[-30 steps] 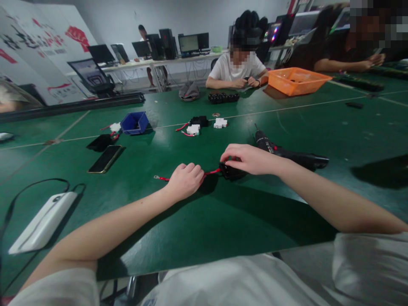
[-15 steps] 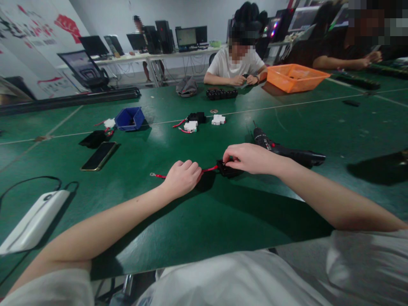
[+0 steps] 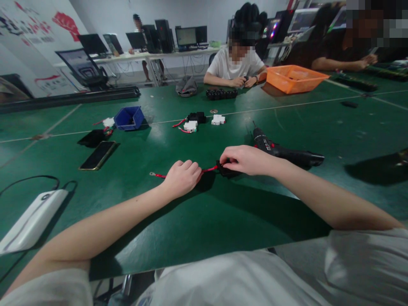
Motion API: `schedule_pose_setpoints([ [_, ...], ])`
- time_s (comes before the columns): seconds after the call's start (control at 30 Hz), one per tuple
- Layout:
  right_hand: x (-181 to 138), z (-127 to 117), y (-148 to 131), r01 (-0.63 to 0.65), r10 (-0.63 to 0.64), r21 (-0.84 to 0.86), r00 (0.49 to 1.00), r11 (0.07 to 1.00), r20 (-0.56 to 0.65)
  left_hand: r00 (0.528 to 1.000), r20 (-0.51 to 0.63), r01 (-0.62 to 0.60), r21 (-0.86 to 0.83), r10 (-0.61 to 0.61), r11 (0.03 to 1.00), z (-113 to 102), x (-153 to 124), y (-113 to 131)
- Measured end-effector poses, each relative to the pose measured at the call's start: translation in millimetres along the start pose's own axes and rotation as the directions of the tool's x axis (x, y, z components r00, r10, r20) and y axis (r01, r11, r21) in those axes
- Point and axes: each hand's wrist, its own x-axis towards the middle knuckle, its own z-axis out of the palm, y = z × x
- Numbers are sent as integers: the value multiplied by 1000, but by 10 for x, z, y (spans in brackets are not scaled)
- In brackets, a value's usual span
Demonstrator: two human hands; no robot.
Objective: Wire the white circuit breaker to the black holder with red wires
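My left hand is closed around a red wire over the green table. A metal ring terminal tips the wire's left end, and the right end runs to a small black box. At that box, the thumb and fingers of my right hand are pinched together over its top left edge. Whatever lies between those fingertips is too small or hidden to tell. Just beyond my right wrist, a black cordless drill rests on its side, bit pointing away.
Farther out lie white breaker-like modules and a black block. At left are a blue bin, a phone and a white power bank. An orange basket stands beside a seated person.
My right hand has shifted slightly left and down on the black box, its fingers still pinched. The left hand keeps its hold on the red wire.
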Motion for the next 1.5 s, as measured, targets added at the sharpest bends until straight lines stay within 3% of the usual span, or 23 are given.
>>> schedule_pose_setpoints([
  [0.67,-11,-21,-1,-117,115,-78,993,990,-27,999,33,1,-14,0,1000,-32,5,-7],
  [1.5,7,27,27,-22,21,-39,999,999,-27,999,51,9,-41,-7,999,-28,6,-3],
])
